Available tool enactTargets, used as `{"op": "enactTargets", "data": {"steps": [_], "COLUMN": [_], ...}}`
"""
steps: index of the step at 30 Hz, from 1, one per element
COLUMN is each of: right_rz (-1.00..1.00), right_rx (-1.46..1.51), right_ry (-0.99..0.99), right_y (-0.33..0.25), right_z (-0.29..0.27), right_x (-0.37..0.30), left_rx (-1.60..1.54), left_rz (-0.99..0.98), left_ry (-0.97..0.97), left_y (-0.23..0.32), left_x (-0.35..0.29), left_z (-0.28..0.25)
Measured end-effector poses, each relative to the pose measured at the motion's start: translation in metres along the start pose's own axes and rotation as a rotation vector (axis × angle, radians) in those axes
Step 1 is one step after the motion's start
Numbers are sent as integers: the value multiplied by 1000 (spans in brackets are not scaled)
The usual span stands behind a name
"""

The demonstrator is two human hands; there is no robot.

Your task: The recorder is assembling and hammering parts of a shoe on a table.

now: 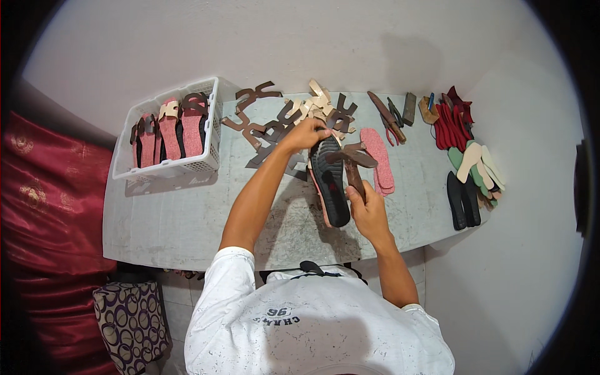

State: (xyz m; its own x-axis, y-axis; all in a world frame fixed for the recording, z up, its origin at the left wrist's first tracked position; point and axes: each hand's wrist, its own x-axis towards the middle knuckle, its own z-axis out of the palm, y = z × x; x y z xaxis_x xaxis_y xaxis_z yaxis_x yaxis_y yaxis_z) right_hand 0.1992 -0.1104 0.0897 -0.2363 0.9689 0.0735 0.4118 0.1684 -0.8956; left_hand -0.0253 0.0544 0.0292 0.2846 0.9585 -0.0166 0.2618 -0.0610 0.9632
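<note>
My left hand [306, 135] is closed around the far end of a sandal [331, 181]. Its black ribbed sole is turned up, and a strip of pink insole shows along its left edge. In my right hand [370, 214] is the wooden handle of a hammer, gripped with the thumb along it. The dark hammer head [353, 156] lies over the right side of the sole; whether it touches the sole I cannot tell. Just right of the hammer, a couple of pink insoles [377, 165] lie stacked on the table.
Brown, black and beige strap pieces [275, 128] are spread behind my left hand. A white plastic basket [215, 134] at the left holds several pink-and-black sandals. Pliers and other tools [392, 119] lie far right, near red straps [451, 125], pale soles [472, 161] and black soles [462, 200].
</note>
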Motion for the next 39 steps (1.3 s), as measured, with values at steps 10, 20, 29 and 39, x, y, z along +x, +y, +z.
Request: {"op": "enactTargets", "data": {"steps": [10, 20, 29, 39], "right_rz": [23, 14, 28, -132], "right_rx": [-182, -104, -106, 38], "right_ry": [11, 38, 33, 56], "right_y": [23, 23, 20, -25], "right_z": [28, 27, 25, -10], "right_x": [5, 3, 2, -9], "left_rx": [-301, -1126, -1010, -906], "left_rz": [-108, -196, -63, -140], "left_ry": [102, -33, -4, 97], "left_y": [-12, -22, -6, -16], "left_x": [4, -27, -31, -29], "left_z": [-6, 16, 35, 28]}}
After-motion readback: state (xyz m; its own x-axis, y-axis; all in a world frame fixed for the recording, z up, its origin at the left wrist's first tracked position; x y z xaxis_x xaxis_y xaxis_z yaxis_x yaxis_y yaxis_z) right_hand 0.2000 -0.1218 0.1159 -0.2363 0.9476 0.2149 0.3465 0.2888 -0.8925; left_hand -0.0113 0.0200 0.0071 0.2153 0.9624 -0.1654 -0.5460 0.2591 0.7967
